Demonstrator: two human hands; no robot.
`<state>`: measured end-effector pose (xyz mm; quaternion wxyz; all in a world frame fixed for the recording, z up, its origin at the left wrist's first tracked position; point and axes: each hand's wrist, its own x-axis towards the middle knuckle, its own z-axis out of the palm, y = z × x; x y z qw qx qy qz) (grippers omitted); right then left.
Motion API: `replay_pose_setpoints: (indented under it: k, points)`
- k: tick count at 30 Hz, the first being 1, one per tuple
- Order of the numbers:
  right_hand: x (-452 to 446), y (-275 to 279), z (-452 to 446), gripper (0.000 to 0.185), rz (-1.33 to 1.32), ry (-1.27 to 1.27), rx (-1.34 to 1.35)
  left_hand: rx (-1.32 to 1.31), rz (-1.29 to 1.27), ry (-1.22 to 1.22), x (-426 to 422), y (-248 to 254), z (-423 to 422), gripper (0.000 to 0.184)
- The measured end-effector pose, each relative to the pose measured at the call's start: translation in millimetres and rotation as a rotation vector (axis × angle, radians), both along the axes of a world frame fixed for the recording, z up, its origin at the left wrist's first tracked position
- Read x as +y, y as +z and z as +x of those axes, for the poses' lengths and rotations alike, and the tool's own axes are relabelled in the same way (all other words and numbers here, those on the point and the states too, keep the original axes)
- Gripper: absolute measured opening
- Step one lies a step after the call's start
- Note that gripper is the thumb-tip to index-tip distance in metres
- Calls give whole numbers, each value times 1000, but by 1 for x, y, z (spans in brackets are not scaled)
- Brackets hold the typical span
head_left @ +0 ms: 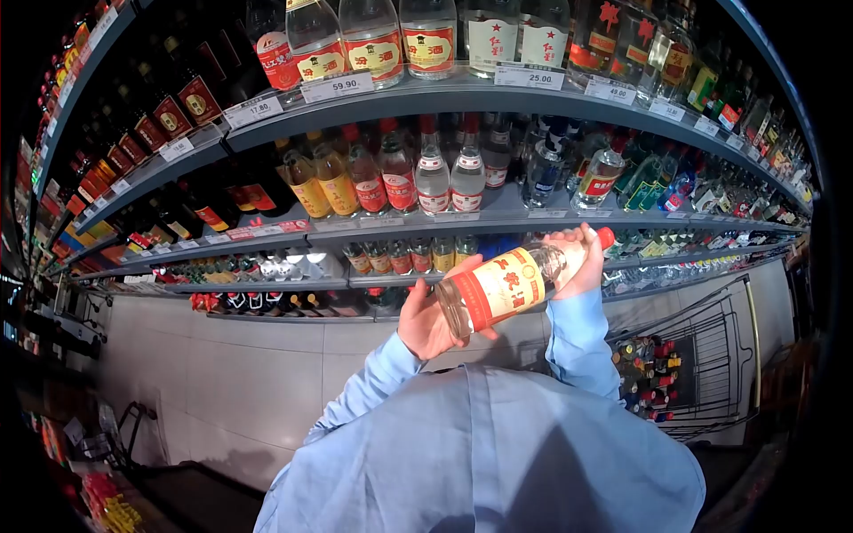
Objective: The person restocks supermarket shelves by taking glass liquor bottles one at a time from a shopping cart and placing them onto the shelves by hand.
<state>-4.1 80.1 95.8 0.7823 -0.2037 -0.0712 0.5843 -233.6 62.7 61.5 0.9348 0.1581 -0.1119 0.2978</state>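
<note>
A clear glass bottle [498,289] with a red and yellow label and a red cap lies tilted across both hands, its cap end up to the right. My right hand [576,262] is wrapped round the neck just below the cap. Under the base end is my left hand [431,322], its fingers spread and partly hidden behind the bottle, touching it from below. Both arms wear light blue sleeves. The bottle is in front of the lower shelves, with its label facing up toward me.
Curved shelves [391,105] packed with bottles and price tags span the view. A wire shopping cart [711,355] holding several bottles [647,377] stands at the right. Grey tiled floor [240,355] lies below, and a dark cart-like frame [133,431] is at the lower left.
</note>
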Motion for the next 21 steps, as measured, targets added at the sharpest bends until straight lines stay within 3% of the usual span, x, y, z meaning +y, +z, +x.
replay_pose_setpoints:
  k: [10,21]
  points:
    - [-2,15,-53,23,13,9,-28,-30,97,27,7,5,-49,86]
    - [-2,41,-108,22,113,0,-152,76,142,-139,19,25,-97,82]
